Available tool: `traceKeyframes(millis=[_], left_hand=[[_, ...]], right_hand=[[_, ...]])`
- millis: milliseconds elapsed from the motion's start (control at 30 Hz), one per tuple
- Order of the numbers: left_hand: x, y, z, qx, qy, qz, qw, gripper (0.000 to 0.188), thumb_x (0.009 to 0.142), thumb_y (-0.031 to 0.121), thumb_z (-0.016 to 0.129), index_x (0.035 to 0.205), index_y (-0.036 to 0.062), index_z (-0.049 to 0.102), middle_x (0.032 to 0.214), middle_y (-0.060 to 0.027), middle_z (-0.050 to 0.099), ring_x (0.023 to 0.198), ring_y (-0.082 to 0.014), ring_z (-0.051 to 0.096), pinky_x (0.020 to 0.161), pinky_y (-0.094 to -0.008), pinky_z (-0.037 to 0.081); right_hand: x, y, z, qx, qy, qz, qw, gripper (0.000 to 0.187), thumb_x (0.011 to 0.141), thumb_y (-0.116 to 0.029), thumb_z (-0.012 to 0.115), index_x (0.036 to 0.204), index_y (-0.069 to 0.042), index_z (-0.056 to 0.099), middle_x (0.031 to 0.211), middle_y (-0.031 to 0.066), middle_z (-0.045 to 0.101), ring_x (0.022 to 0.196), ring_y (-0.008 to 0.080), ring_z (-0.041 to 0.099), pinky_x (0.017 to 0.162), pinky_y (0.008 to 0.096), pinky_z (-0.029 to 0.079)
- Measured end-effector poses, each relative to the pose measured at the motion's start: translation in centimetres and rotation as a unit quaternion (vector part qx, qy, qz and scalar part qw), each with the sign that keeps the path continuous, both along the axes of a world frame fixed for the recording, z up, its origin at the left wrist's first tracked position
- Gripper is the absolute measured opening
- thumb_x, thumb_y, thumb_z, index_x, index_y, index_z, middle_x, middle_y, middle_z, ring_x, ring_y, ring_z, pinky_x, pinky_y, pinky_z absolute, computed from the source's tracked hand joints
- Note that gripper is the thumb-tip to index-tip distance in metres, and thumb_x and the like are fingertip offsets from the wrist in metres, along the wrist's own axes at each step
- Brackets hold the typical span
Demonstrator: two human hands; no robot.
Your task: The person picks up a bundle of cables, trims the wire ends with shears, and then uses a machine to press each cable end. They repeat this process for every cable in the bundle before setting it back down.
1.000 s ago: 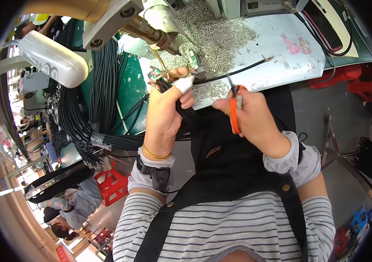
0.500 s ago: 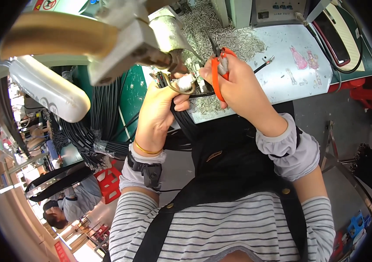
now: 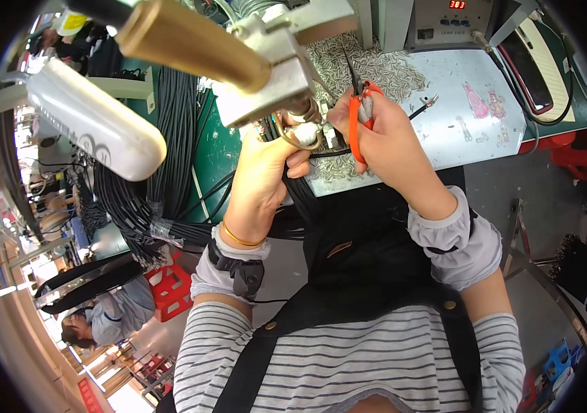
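Pliers (image 3: 354,134) sit in the right fingers (image 3: 339,115), tips pointing away over a heap of small pieces (image 3: 393,72). That heap spreads on a sheet (image 3: 438,151), just beyond both sets of fingers. From the left fingers (image 3: 299,167) a cable (image 3: 329,153) runs rightward beneath the right ones, its end showing past them. A machine head (image 3: 262,96) hangs, I see, over the left fingers; to their left a cable bundle (image 3: 173,131) lies on the table (image 3: 212,141). Well beyond the right fingers stands a control box (image 3: 469,20), with a phone (image 3: 522,69) to its right.
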State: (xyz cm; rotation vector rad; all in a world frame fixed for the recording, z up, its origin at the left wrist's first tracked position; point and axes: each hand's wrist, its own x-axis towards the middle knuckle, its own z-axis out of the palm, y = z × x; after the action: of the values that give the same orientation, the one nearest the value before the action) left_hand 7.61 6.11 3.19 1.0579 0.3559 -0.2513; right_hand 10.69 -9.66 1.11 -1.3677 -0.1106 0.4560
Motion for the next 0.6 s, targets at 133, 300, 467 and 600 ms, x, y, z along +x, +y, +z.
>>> traceKeyframes(millis=[133,300,467,600], left_hand=[[-0.5,-0.2,0.1,0.02,0.015,0.019,1.0,0.021,0.073,-0.003,0.059,0.093,0.0004,0.051,0.071,-0.0032,0.049,0.047,-0.0061,0.037,0.04,-0.0189,0.029],[-2.9,-0.5,0.8,0.031,-0.023,-0.013,0.999,0.021,0.075,-0.001,0.059,0.095,-0.0011,0.054,0.071,-0.0035,0.052,0.052,-0.0084,0.043,0.046,-0.0208,0.035],[-5.8,-1.4,1.8,0.065,-0.041,-0.008,0.997,0.026,0.079,0.004,0.057,0.103,-0.0025,0.054,0.069,-0.0034,0.053,0.057,-0.011,0.047,0.054,-0.0218,0.038],[-7.9,-1.6,1.4,0.123,-0.11,0.018,0.986,0.024,0.083,0.013,0.053,0.102,-0.0026,0.052,0.065,-0.0053,0.05,0.053,-0.0125,0.044,0.053,-0.0244,0.037]], right_hand=[[-0.2,-0.2,0.6,-0.004,0.006,0.009,1.0,0.013,0.084,-0.015,0.053,0.081,-0.003,0.049,0.056,-0.0023,0.042,0.038,0.0049,0.039,0.036,0.0186,0.032],[-2.3,-0.9,1.9,0.03,0.005,0.019,0.999,0.012,0.084,-0.014,0.053,0.083,-0.002,0.05,0.059,0.0006,0.047,0.04,0.0059,0.041,0.037,0.0184,0.033],[-4.2,-3.0,2.6,0.04,0.005,0.045,0.998,0.013,0.084,-0.013,0.053,0.086,-0.001,0.052,0.062,0.0026,0.051,0.042,0.0061,0.043,0.038,0.0174,0.034],[-5.3,-4.2,2.7,-0.019,-0.116,-0.173,0.978,0.013,0.084,-0.01,0.052,0.09,0.001,0.053,0.063,0.0033,0.052,0.043,0.0059,0.045,0.039,0.0178,0.035]])
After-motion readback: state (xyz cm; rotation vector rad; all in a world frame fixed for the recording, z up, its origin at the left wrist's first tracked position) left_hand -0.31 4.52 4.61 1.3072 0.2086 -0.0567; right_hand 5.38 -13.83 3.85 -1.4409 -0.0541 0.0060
